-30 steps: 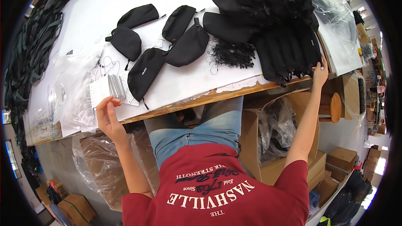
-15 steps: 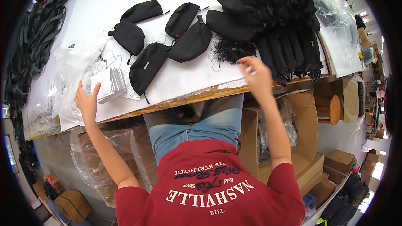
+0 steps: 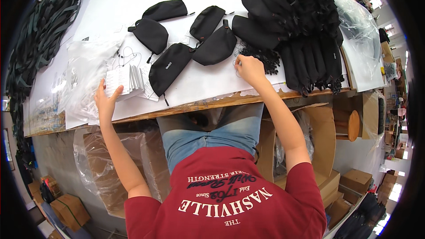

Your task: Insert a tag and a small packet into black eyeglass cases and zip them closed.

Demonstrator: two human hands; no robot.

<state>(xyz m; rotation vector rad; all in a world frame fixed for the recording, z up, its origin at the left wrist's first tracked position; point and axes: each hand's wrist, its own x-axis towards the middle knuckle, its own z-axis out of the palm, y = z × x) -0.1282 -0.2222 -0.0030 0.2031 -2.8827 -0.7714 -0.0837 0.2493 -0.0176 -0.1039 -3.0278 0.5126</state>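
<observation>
My left hand (image 3: pixel 106 98) is at the near left edge of a fanned stack of white paper tags (image 3: pixel 118 81), its thumb on the front face and its fingers by the side. My right hand (image 3: pixel 251 70) has its fingertips pinched at thin loose loops on the left of a tangled pile of black strings (image 3: pixel 261 57). Its fingers partly cover what they grip. Between my hands lie several black zippered pouches, one pouch (image 3: pixel 170 67) nearest the stack and another pouch (image 3: pixel 215 46) nearest my right hand.
A large heap of black pouches (image 3: pixel 292 9) stands at the right. Crumpled clear plastic (image 3: pixel 82 77) lies left of the tags, and dark straps (image 3: pixel 44 40) pile at the far left. Below the wooden table edge (image 3: pixel 208 103) is an open cardboard box (image 3: pixel 321 137).
My right hand has moved left to the loose strings, and its fingers have pinched together. My left hand has drawn its fingers closer around the tags. The view has shifted slightly.
</observation>
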